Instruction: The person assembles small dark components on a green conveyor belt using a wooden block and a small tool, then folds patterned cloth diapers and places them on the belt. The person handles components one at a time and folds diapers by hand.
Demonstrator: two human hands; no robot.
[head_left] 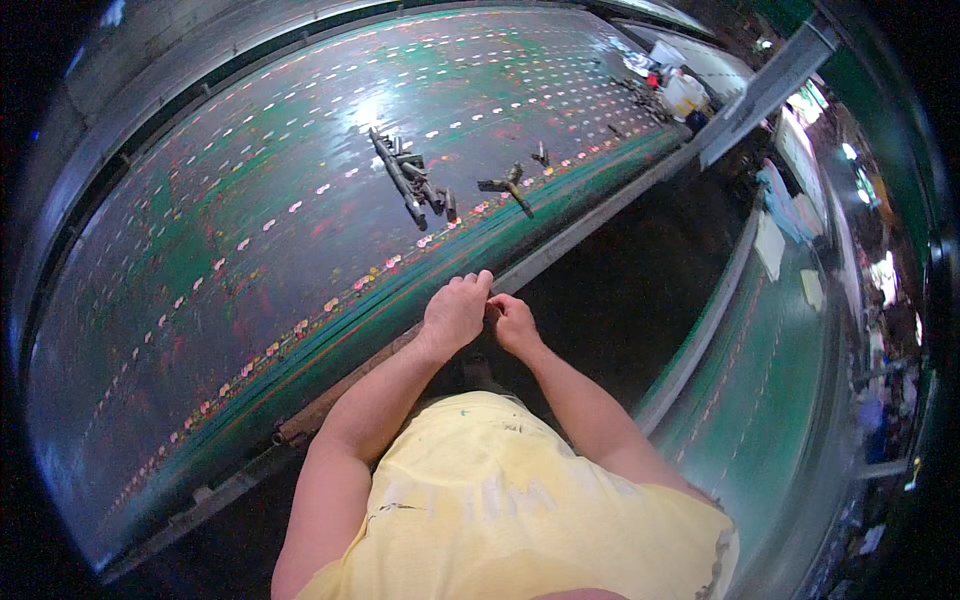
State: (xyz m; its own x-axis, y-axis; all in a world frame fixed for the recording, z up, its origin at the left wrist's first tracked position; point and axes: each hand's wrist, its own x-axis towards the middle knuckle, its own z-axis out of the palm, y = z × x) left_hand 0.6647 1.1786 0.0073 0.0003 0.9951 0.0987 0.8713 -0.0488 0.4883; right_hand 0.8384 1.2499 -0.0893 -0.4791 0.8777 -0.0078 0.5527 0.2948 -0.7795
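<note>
My left hand [458,314] is closed beside the metal rail at the near edge of a long painted table [330,235]. Close by on its right, my right hand [514,324] is curled, thumb and fingers pinched together. The fingertips of both hands nearly meet. Whatever they grip, if anything, is too small or hidden to make out. Beyond them on the table lies a pile of dark metal tubes [398,180], one longer than the others. Right of the pile is a branched, brass-toned metal piece [515,186], and a smaller dark metal part [541,154] lies past it.
The rail [590,222] runs along the table's near side, in front of me. A post [770,90] crosses at the far right, near a whitish container [685,95] and scattered items. Behind my right arm stands a second green table [745,390] with cloth and papers.
</note>
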